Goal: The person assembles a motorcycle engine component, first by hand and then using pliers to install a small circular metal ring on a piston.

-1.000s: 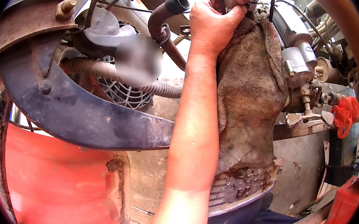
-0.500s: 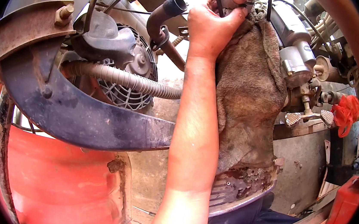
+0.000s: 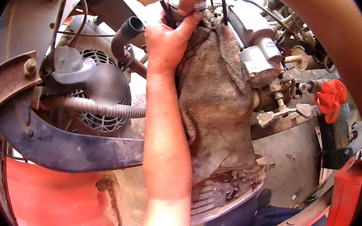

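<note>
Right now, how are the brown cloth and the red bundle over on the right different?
The brown cloth is a mottled, dirty brown, while the red bundle is bright red. The brown cloth looks much bigger than the red bundle. The brown cloth is draped out long, but the red bundle is scrunched into a clump. Both are wrinkled.

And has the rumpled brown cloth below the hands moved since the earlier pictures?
No: the cloth keeps its place beside the grey cylindrical metal housing; both appear further left together.
</note>
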`<act>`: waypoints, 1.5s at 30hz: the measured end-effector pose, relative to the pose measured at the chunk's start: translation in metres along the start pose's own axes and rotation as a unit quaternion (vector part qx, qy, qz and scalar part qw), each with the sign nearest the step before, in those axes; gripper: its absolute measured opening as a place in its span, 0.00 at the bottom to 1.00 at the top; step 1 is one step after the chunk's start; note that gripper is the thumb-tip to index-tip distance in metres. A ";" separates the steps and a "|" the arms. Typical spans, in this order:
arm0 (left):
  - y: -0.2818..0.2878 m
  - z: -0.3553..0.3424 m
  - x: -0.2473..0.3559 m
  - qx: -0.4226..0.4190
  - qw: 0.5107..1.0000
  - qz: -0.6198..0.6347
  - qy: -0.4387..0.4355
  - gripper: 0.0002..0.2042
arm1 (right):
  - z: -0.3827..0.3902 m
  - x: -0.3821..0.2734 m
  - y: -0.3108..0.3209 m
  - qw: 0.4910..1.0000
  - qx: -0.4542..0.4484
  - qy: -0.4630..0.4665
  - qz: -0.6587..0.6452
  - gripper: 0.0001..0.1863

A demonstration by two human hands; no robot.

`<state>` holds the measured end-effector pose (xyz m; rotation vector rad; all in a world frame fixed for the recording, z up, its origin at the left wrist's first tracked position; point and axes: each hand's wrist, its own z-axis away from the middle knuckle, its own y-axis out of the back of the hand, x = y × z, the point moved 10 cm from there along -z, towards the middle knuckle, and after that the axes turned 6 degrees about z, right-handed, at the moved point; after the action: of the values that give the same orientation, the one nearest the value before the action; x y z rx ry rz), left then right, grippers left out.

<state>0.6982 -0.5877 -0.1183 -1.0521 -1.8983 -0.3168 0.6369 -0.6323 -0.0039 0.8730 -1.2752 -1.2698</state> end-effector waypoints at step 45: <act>-0.007 -0.001 -0.004 -0.041 0.995 0.089 -0.002 0.20 | 0.004 0.006 0.000 0.997 -0.054 -0.018 0.056 0.38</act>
<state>0.6945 -0.5951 -0.1195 -1.2679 -1.7921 -0.2917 0.6318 -0.6369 -0.0020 0.6950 -1.2551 -1.2576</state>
